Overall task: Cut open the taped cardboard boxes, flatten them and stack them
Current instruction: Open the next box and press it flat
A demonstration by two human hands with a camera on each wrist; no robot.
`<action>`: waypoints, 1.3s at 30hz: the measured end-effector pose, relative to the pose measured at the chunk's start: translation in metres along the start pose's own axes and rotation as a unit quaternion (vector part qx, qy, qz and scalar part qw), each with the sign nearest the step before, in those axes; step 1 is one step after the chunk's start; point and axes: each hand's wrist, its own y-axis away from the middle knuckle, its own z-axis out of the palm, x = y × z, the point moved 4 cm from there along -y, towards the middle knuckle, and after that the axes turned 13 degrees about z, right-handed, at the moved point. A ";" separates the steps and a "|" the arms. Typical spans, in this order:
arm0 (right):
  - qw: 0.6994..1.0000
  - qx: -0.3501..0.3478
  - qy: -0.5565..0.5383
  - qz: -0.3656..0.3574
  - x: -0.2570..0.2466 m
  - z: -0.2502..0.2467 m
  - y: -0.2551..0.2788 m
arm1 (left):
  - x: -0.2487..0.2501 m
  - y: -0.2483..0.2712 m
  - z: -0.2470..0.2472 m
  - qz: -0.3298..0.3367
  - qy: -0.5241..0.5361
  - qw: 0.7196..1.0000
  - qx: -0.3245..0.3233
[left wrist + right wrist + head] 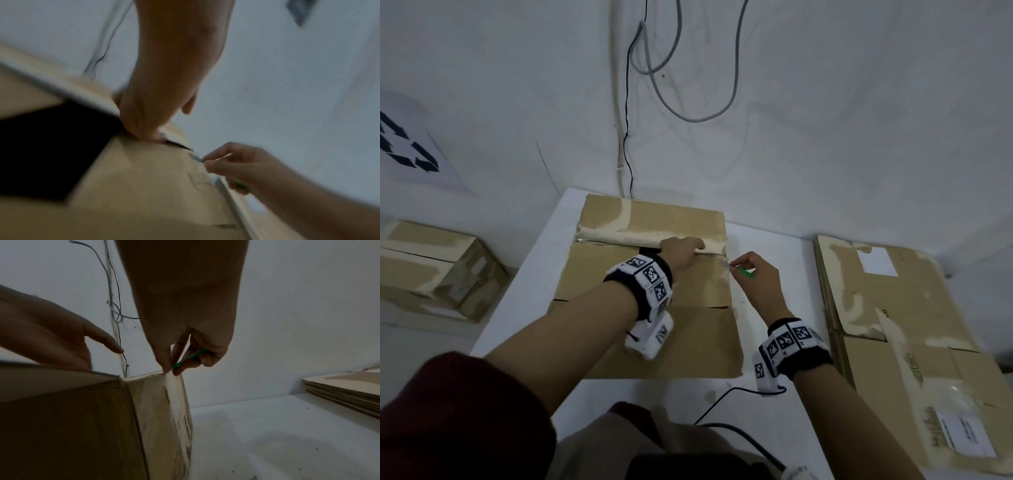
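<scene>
A brown cardboard box (647,329) stands on the white table (654,394), with tape along its top seam. A dark gap shows in the seam beside my left hand (685,245), which rests on the box top with its fingertips pressed at the seam. My right hand (736,265) pinches a green-handled cutter (746,273) at the seam's right end, at the box's upper right edge. In the right wrist view the cutter (191,357) meets the torn top corner of the box (82,426). The left wrist view is blurred; the blade (197,158) shows at the seam end.
A stack of flattened boxes (893,308) lies at the table's right side. Another taped box (431,267) sits low to the left, off the table. Cables (671,85) hang on the wall behind. A black cable (722,401) crosses the table's front edge.
</scene>
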 end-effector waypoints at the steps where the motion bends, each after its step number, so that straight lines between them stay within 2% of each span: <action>1: 1.000 0.000 -0.001 -0.003 0.000 0.001 -0.001 | -0.008 -0.003 0.001 -0.041 0.057 0.997 0.042; 3: 1.000 0.000 -0.006 -0.013 -0.001 0.002 -0.004 | -0.019 -0.008 0.004 -0.038 0.133 0.985 0.102; 5: 1.000 0.000 -0.013 -0.025 -0.002 0.003 -0.006 | -0.016 0.001 0.009 -0.036 0.322 0.930 0.171; 6: 0.999 -0.002 -0.015 -0.030 -0.002 0.004 -0.006 | -0.020 -0.001 0.014 -0.054 0.401 0.898 0.175; 7: 0.999 -0.003 -0.013 -0.033 -0.002 0.005 -0.007 | -0.020 -0.005 0.017 -0.065 0.442 0.879 0.167; 10: 0.999 0.000 0.000 -0.040 -0.003 0.009 -0.009 | -0.010 -0.009 0.020 -0.052 0.438 0.891 0.107; 12: 0.999 0.003 0.003 -0.045 -0.004 0.009 -0.009 | -0.004 -0.012 0.023 -0.059 0.435 0.893 0.096; 17: 0.999 0.006 0.002 -0.045 -0.004 -0.001 -0.005 | -0.017 -0.020 0.026 -0.072 0.403 0.903 0.127; 21: 0.998 -0.017 0.025 -0.055 0.000 -0.004 -0.007 | -0.019 -0.018 0.033 -0.089 0.420 0.897 0.106; 23: 0.996 -0.021 0.052 -0.072 0.002 -0.004 -0.011 | -0.018 -0.017 0.030 -0.075 0.432 0.890 0.126; 27: 0.994 -0.010 0.071 -0.078 0.000 -0.001 -0.018 | -0.019 -0.017 0.028 -0.057 0.418 0.894 0.152; 34: 0.998 -0.054 0.020 -0.036 0.003 -0.003 -0.016 | -0.019 -0.022 0.022 -0.052 0.402 0.898 0.168; 39: 0.996 -0.048 0.051 -0.057 -0.002 -0.001 -0.023 | -0.017 -0.018 0.025 -0.033 0.392 0.904 0.168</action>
